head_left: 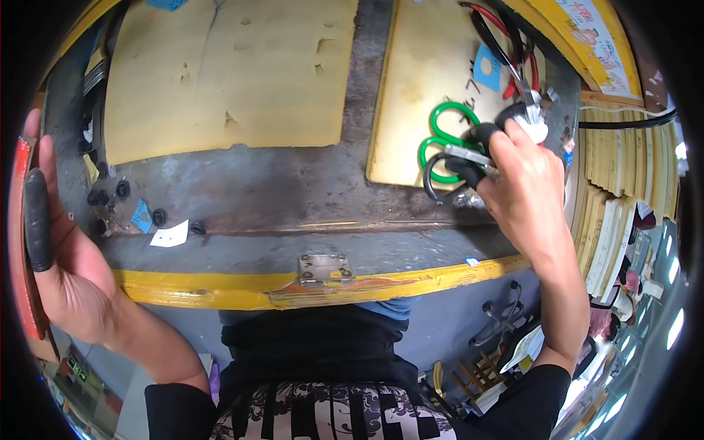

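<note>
My left hand (66, 264) grips a long red-edged board (29, 301) at the far left, its thumb in a black finger cot. My right hand (524, 183), also with black cots, closes on a black-handled metal tool (433, 180) over the cream board (400, 147) at the right. Beside those fingers lie green-handled scissors (445, 110). Black-and-red handled tools (495, 29) lie above the hand, their metal ends by a white round piece (534, 132) that is partly hidden by my fingers. A blue tag (486, 67) is on the board.
A scuffed cream sheet (220, 95) covers the upper left of the grey bench (293, 191). Small black rubber pieces (122, 189) and a white scrap (169, 235) lie left. The bench has a yellow front edge (191, 286) and metal plate (325, 270). Stacked boards (601, 235) stand right.
</note>
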Available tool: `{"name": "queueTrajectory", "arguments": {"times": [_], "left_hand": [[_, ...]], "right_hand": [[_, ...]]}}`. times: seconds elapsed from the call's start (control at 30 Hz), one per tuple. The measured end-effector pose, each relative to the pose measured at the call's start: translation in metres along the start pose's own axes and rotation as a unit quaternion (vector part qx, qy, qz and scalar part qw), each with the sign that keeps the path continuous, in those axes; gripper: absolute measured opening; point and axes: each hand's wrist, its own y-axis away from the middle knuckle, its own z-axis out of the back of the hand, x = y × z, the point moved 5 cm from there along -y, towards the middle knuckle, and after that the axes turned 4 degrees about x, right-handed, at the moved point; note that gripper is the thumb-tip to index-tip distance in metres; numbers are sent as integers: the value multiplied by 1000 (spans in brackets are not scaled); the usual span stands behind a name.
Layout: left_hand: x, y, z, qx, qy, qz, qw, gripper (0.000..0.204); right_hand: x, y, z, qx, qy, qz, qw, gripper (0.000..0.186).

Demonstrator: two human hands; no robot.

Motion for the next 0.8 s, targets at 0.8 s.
{"name": "queueTrajectory", "arguments": {"times": [0.8], "left_hand": [[5,-1,10,-80,49,76,993,41]], "right_hand": [[-38,3,1,-18,-249,-69,966,19]]}}
